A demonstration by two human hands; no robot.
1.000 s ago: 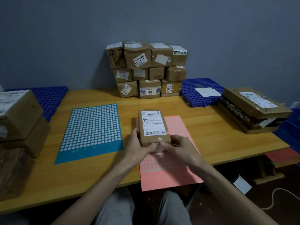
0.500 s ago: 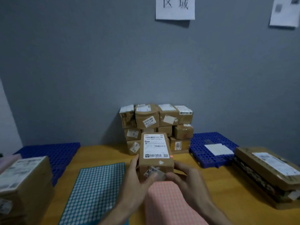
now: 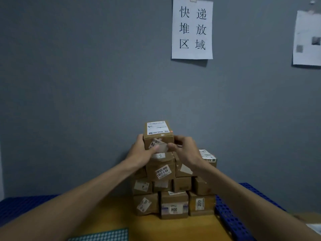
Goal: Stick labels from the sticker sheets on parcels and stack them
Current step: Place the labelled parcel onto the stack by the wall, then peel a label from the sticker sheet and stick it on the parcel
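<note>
Cardboard parcel (image 3: 158, 135) with red dot (image 3: 171, 131) | left hand (image 3: 140, 153), right hand (image 3: 187, 150), fingers curled round its sides | atop parcel stack (image 3: 166, 171), worktop's (image 3: 191, 228) far edge | release pending

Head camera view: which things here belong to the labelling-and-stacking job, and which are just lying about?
Job: small brown cardboard parcel, gripped by left hand and right hand; stack of brown cardboard parcels; teal dotted sticker sheet.
Lying about: white paper sign on the wall; second white wall sheet; blue plastic grid mats.
</note>
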